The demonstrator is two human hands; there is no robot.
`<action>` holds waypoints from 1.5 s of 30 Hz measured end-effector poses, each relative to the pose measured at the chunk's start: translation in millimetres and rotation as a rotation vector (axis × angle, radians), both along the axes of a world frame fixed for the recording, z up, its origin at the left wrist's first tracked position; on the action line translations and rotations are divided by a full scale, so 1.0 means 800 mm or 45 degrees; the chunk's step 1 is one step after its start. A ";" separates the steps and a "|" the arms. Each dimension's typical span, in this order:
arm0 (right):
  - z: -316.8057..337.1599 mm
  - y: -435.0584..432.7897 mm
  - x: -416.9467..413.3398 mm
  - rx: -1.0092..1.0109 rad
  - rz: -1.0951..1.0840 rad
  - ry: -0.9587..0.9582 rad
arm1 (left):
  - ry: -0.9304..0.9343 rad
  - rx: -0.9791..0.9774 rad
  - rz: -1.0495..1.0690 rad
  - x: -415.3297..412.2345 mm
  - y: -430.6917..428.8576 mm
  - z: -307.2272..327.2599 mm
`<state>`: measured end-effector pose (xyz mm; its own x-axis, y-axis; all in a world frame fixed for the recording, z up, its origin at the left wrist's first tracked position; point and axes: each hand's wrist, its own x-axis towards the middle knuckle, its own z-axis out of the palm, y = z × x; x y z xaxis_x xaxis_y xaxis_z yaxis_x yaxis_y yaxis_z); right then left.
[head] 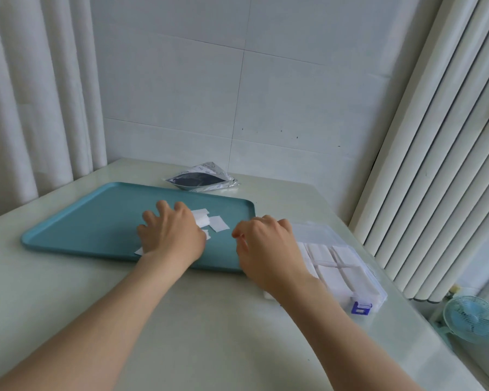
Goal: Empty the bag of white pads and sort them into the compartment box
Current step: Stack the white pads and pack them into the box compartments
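Teal flat tray (76,221), thin square white pads (218,223)

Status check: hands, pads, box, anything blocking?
Left hand flat on loose white pads on teal tray. Right hand curled, grip unclear. Compartment box open, partly filled. Nothing blocking.
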<state>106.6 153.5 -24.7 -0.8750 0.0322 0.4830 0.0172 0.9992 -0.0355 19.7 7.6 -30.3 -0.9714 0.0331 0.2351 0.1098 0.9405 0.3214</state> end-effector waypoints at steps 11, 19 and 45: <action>-0.005 -0.020 -0.030 0.014 -0.018 -0.146 | -0.041 -0.130 -0.088 -0.013 -0.006 -0.001; -0.011 -0.023 -0.019 0.033 -0.103 0.001 | 0.386 -0.155 -0.159 -0.003 -0.001 0.009; -0.006 0.012 0.005 -0.655 0.059 0.417 | -0.812 1.830 -0.740 0.020 0.034 0.010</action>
<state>110.6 162.7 -29.3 -0.6898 0.2978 0.6599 -0.1195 0.8522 -0.5094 35.4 34.7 -22.1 -0.8536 0.5208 -0.0089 -0.1644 -0.2532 0.9533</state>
